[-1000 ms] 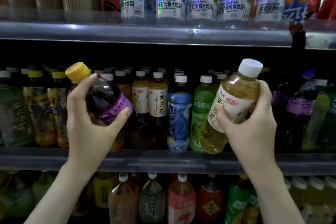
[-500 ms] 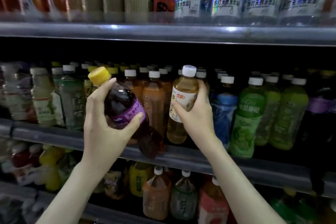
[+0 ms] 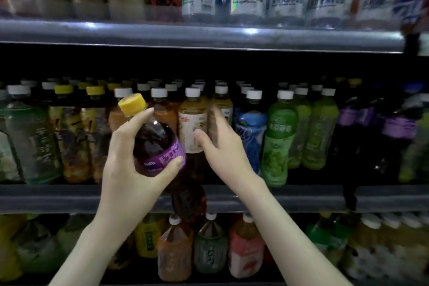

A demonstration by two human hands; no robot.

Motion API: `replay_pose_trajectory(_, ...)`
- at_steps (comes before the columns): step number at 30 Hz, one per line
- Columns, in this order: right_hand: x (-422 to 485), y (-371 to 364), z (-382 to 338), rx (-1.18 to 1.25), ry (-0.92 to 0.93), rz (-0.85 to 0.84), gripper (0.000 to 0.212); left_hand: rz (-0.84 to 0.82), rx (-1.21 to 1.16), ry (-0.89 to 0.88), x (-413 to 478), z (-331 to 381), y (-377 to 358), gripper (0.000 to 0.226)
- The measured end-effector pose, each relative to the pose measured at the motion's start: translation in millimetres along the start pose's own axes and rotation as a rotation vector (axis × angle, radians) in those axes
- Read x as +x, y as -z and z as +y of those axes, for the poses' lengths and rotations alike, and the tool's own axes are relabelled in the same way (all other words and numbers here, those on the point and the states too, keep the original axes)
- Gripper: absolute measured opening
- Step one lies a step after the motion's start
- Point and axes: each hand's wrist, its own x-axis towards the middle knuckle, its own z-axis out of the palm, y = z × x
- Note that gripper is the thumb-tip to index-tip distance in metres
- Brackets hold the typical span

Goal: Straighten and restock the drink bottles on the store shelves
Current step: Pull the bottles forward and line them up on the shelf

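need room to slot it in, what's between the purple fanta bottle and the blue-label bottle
Head view: the right hand and, behind it, a white-capped amber tea bottle fill the stretch between the purple Fanta bottle and the blue-label bottle.

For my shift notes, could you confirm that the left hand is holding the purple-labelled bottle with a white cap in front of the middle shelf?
Not quite: the cap is yellow, not white, as the head view shows. The left hand does hold the purple-labelled bottle in front of the middle shelf.

Shop: stocked drink shelves (image 3: 199, 37) (bottle rows (image 3: 278, 141))
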Motion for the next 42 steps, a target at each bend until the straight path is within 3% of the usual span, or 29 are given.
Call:
replay_pose_trajectory(2,-26.2,31.5,-12.8,0.095,0.016,-0.076,0.063,-0.04,-0.042,-0.007,-1.3,11.3,-14.6,0.081)
replay_pose_trajectory(4,-48.2,62.3,-17.2,0.127,0.012,-0.269,0.065,-0.086,-0.09,-0.022,-2.3,24.9,-32.1,0.082)
replay_pose_trajectory(7,-70.9,101.8,-7.5,0.028,-0.002,-0.403,0.083,-0.124,-0.182,-0.049,-2.6,50.2,-63.2,0.082)
replay_pose_trajectory(18,-142.5,267.8,62.3,-0.053,-0.107,0.005,0.062,-0.311,-0.372,-0.178,-25.7,187.0,-232.5,0.095)
replay_pose_trajectory(23,-153.4,326.9,106.6,-0.053,-0.115,0.184,0.055,-0.329,-0.352,-0.004,-45.1,241.8,-305.1,0.113)
replay_pose_trajectory(25,-151.2,340.2,118.1,-0.029,-0.075,0.176,0.057,-0.318,-0.32,0.082,-47.5,250.4,-323.2,0.1)
replay_pose_trajectory(29,-141.5,356.3,130.0,0.076,-0.018,-0.012,0.067,-0.157,-0.235,0.162,-41.1,251.6,-336.5,0.082)
replay_pose_trajectory(31,-135.9,360.7,142.8,-0.016,0.021,-0.023,0.073,-0.051,-0.204,0.173,-33.1,246.1,-339.4,0.082)
replay_pose_trajectory(33,-129.8,364.6,159.4,-0.16,0.039,0.094,0.073,0.012,-0.178,0.164,-22.1,237.0,-342.1,0.082)
replay_pose_trajectory(37,-115.3,373.0,178.8,-0.378,-0.043,0.337,0.072,-0.064,-0.132,0.245,-5.8,216.6,-351.7,0.084)
replay_pose_trajectory(42,-74.9,380.9,192.4,-0.686,0.016,0.337,0.088,-0.12,-0.075,0.35,-0.6,196.0,-373.4,0.085)
